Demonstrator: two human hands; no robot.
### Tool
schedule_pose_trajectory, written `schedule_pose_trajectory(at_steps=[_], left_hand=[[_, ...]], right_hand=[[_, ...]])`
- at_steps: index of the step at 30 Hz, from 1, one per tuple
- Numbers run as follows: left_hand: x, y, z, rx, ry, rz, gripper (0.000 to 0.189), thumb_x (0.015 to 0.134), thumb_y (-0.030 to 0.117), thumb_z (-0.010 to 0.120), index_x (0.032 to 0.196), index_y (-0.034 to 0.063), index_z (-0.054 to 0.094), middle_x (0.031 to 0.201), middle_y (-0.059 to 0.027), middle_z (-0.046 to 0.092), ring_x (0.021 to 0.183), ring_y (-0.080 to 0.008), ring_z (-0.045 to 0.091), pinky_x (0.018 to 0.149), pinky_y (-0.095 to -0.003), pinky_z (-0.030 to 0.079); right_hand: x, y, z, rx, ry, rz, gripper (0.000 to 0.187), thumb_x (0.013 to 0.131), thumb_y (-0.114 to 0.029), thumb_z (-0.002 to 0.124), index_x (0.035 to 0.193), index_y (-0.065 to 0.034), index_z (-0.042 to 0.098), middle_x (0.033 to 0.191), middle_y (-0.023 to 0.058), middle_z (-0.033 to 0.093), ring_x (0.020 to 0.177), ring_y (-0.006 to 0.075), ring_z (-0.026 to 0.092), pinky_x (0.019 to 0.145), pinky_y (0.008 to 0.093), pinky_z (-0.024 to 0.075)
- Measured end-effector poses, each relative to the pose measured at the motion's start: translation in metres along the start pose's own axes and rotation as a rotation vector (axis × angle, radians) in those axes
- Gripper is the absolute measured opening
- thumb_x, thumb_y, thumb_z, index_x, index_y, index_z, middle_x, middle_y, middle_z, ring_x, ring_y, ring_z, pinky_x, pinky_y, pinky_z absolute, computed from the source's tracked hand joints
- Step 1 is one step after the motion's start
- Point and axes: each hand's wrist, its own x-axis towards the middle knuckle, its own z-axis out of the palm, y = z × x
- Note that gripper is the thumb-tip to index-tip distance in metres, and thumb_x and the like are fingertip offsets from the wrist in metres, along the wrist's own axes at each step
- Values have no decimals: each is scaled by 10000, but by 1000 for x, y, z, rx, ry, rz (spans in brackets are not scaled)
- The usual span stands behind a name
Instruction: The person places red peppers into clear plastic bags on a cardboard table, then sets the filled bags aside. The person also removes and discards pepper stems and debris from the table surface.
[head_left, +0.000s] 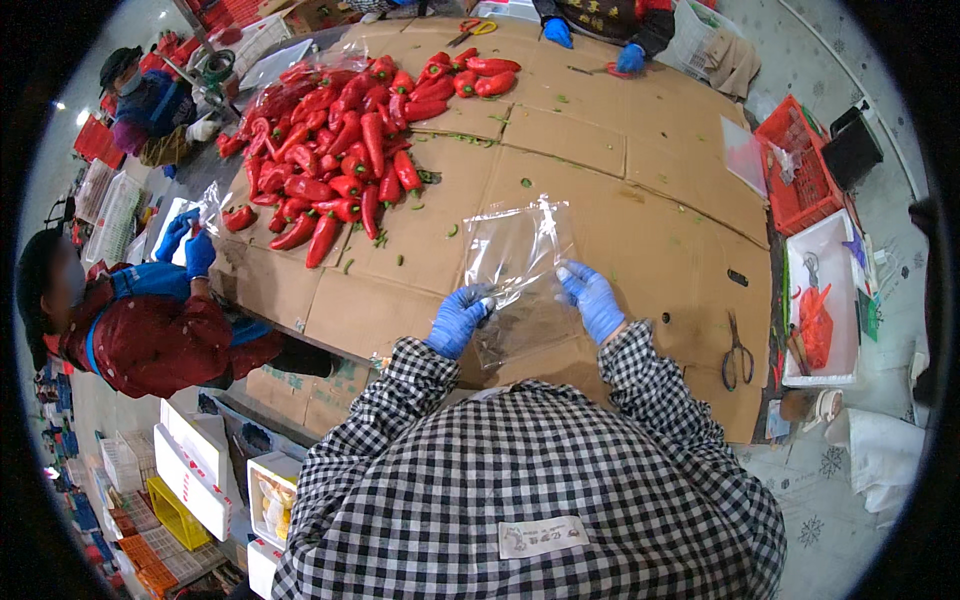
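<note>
A clear plastic bag (517, 247) lies spread between my gloved hands, over the cardboard-covered table. My left hand (458, 319), in a blue glove, pinches the bag's left side between thumb and fingers. At the bag's right side, my right hand (590, 298), also blue-gloved, has its thumb and fingers closed on the film. No pepper shows inside the bag. Beyond my left hand lies a large heap of red peppers (330, 150). Black-handled scissors (736, 356) rest on the cardboard to the right of my right hand.
A person in dark red (172, 337) works at the left edge; others stand at the far left and far side. Yellow-handled scissors (474, 31) lie at the back. A red crate (802, 165) and a white foam box (823, 300) stand right. Green stem scraps dot the cardboard (570, 157).
</note>
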Motion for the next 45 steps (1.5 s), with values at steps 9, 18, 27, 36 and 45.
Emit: schedule_pose_trajectory(at_steps=[9, 18, 27, 36, 45], left_hand=[[-20, 37, -67, -40, -6, 90, 335, 913, 104, 636, 1232, 9, 595, 965, -26, 666, 839, -102, 586, 767, -252, 475], [-49, 106, -90, 476, 279, 325, 638, 762, 257, 811, 1273, 18, 514, 998, -71, 591, 837, -147, 568, 770, -288, 489], [-51, 118, -124, 586, 151, 313, 472, 828, 222, 739, 1205, -13, 579, 894, -86, 650, 740, -136, 619, 672, -279, 521], [-40, 129, -205, 691, 371, 498, 178, 908, 128, 616, 1055, 35, 650, 731, -55, 627, 614, -110, 591, 591, -270, 495], [-43, 174, -204, 746, 375, 536, 159, 883, 156, 664, 950, 14, 640, 796, -119, 678, 683, -168, 634, 651, -307, 503]], right_hand=[[-7, -43, 86, -304, -210, -85, 185, 897, -197, 679, 972, -27, 671, 856, 28, 680, 729, 104, 621, 661, 243, 527], [-17, -49, 176, -348, -227, -333, 190, 919, -156, 633, 1018, -3, 686, 846, 43, 673, 716, 101, 595, 663, 244, 503], [-21, -36, 245, -546, -284, -577, 207, 922, -137, 599, 1039, 5, 694, 955, 124, 706, 835, 192, 646, 775, 306, 511], [-4, -45, 258, -443, -29, -531, 195, 919, -104, 608, 1056, 32, 632, 967, 81, 675, 856, 150, 615, 845, 295, 490], [-33, -59, 277, -640, 305, -1088, 779, 775, -165, 796, 1414, -77, 359, 1402, 116, 405, 1190, 242, 491, 883, 342, 484]])
